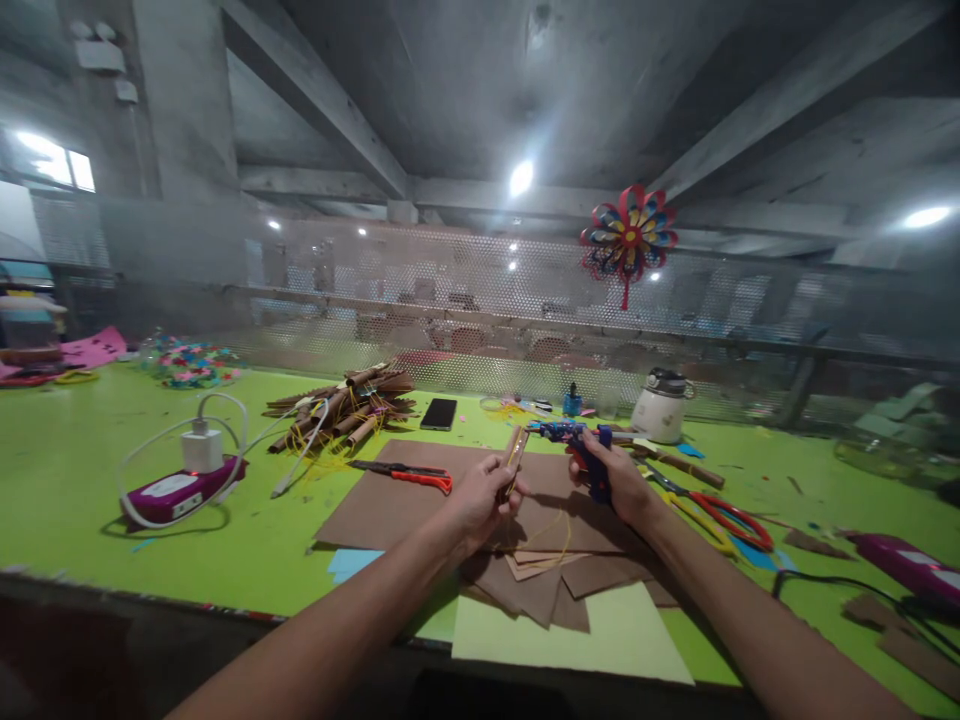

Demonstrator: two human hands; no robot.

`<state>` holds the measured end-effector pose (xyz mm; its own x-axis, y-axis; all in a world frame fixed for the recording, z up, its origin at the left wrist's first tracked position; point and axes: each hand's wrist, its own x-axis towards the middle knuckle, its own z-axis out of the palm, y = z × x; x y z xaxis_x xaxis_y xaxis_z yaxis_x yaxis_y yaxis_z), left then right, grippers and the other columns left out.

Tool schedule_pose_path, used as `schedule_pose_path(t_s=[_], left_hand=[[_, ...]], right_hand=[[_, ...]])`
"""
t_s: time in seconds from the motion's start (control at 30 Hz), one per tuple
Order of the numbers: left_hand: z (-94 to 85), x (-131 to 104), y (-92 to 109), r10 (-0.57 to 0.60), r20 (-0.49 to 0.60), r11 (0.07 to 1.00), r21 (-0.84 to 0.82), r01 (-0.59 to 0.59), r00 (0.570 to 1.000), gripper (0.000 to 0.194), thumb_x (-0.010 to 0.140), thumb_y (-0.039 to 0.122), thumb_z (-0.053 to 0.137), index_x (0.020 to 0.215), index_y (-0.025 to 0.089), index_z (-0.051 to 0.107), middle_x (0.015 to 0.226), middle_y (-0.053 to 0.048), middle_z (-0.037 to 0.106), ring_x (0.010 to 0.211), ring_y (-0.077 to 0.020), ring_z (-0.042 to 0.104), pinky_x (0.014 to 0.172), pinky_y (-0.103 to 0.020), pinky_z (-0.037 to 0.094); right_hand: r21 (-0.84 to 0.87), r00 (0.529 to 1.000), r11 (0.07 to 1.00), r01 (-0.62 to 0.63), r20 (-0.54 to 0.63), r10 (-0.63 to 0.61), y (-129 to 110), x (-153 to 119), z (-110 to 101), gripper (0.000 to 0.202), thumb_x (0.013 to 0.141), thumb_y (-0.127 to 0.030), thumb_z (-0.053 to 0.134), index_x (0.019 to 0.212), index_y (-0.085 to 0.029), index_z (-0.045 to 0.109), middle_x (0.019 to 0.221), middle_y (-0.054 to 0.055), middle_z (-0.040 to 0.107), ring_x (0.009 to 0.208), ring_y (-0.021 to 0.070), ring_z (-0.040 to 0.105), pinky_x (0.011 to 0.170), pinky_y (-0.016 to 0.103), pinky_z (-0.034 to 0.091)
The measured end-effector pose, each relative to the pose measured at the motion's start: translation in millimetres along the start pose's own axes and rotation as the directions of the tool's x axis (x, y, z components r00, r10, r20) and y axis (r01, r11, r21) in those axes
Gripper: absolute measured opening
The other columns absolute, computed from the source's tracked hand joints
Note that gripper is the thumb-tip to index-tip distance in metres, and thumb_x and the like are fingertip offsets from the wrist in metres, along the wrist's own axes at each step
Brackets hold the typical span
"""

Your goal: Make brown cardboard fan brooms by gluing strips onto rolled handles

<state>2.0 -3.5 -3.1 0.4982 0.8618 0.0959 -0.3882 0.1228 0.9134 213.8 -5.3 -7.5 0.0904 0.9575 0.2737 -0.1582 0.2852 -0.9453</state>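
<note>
The left hand [486, 497], closed, pinches a brown paper strip [517, 446]; the right [626, 482], at its three o'clock, grips a hot-glue gun [568, 433]. Gluing, apparently; next needs steady aim.

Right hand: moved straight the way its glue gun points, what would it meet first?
Likely the brown piece in the left hand; the gun looks close to it, though depth is unclear.
</note>
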Motion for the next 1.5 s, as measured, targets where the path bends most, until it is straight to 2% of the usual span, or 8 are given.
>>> schedule_pose_path(t_s=[0.27,0.5,0.7,0.9,1.3,1.5], left_hand=[[-0.7,2,1,-0.006,-0.003,1.0,0.011,0.006,1.0,0.009,0.08,0.017,0.051,0.078,0.015,0.042,0.061,-0.002,0.054,0.042,-0.0033,0.042,0.039,-0.014,0.019],[-1.2,1,3,-0.014,-0.033,1.0,-0.018,0.014,0.999,0.006,0.081,0.015,0.049,0.082,0.015,0.043,0.061,-0.002,0.055,0.043,-0.0035,0.043,0.039,-0.012,0.021],[-0.7,1,4,-0.028,-0.038,1.0,-0.01,0.027,0.999,0.006,0.081,0.015,0.05,0.081,0.015,0.044,0.062,-0.002,0.056,0.043,-0.0036,0.044,0.04,-0.013,0.021],[-0.7,2,2,-0.026,-0.027,1.0,-0.005,0.025,0.999,0.005,0.08,0.015,0.051,0.081,0.014,0.046,0.061,-0.002,0.055,0.042,-0.0037,0.042,0.039,-0.013,0.02],[0.7,0,4,-0.032,-0.042,0.999,0.001,0.033,0.999,0.005,0.082,0.015,0.049,0.08,0.014,0.045,0.062,-0.003,0.056,0.043,-0.0033,0.043,0.039,-0.012,0.021],[0.7,-1,5,-0.016,-0.03,1.0,-0.009,0.016,0.999,0.005,0.081,0.015,0.049,0.079,0.015,0.044,0.061,-0.002,0.055,0.042,-0.0035,0.043,0.038,-0.013,0.02]], right_hand=[[0.083,0.999,0.997,0.006,-0.043,-0.003,-5,-2,-1,0.032,0.072,-0.05,0.062,0.078,-0.018,0.061,0.062,0.002,0.06,0.052,0.0124,0.054,0.049,0.024,0.043],[-0.065,0.992,0.997,0.038,0.126,-0.03,-10,-11,7,0.038,0.076,-0.052,0.056,0.072,-0.015,0.062,0.057,0.003,0.059,0.051,0.0127,0.053,0.052,0.025,0.042],[-0.099,0.996,0.993,0.069,0.069,-0.062,-7,-6,1,0.039,0.077,-0.053,0.055,0.071,-0.015,0.061,0.055,0.003,0.058,0.049,0.0123,0.051,0.049,0.024,0.039],[-0.049,0.999,0.998,0.048,0.013,-0.047,-7,-2,-1,0.04,0.072,-0.056,0.059,0.075,-0.016,0.062,0.055,0.001,0.057,0.049,0.0122,0.051,0.047,0.024,0.039],[-0.139,0.991,0.982,0.131,0.038,-0.127,-9,-3,-2,0.04,0.076,-0.053,0.056,0.067,-0.015,0.06,0.051,0.001,0.056,0.045,0.0115,0.048,0.043,0.024,0.035],[-0.15,0.992,0.981,0.126,0.04,-0.121,-6,-2,-3,0.038,0.078,-0.051,0.055,0.071,-0.015,0.061,0.051,0.0,0.055,0.044,0.0107,0.045,0.044,0.024,0.035]])
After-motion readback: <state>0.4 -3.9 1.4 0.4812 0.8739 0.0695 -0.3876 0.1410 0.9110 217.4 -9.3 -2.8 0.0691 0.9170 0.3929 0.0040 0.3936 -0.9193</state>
